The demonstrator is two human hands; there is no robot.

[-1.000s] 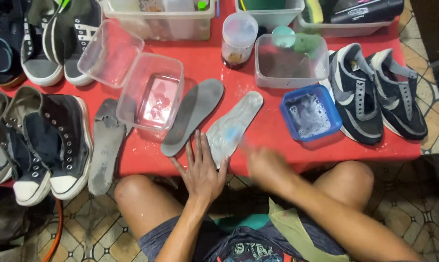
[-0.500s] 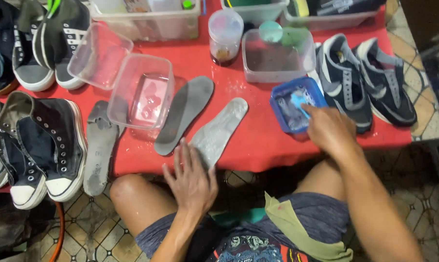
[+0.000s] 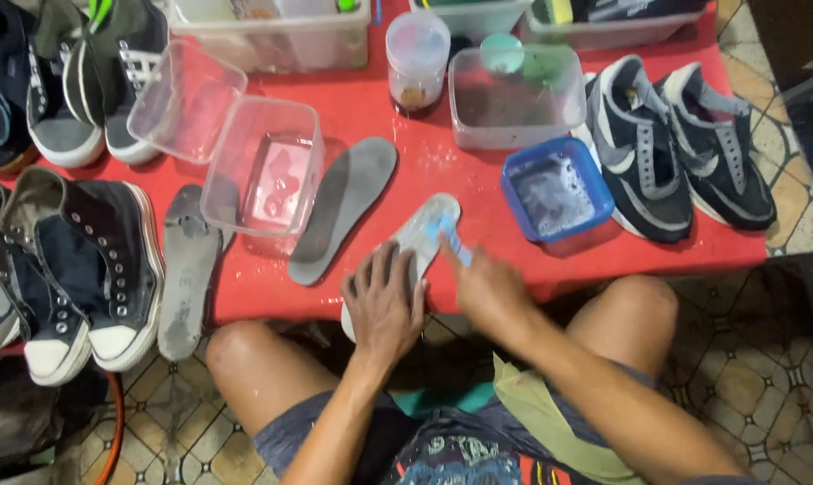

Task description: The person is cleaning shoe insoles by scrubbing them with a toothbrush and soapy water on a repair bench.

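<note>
Two hands at one pale insole [image 3: 422, 235] on the red table [image 3: 478, 193]: left hand [image 3: 384, 305], fingers spread, presses its near end; right hand [image 3: 480, 286] pinches a blue brush [image 3: 449, 238] against its upper part.

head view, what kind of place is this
Probably an informal shoe-cleaning spot: a low red table over tiled floor, crowded with sneakers, loose insoles and tubs of water.

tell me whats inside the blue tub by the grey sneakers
The blue tub holds soapy, foamy water. The foam hides the bottom, so anything sunk beneath it cannot be seen.
</note>
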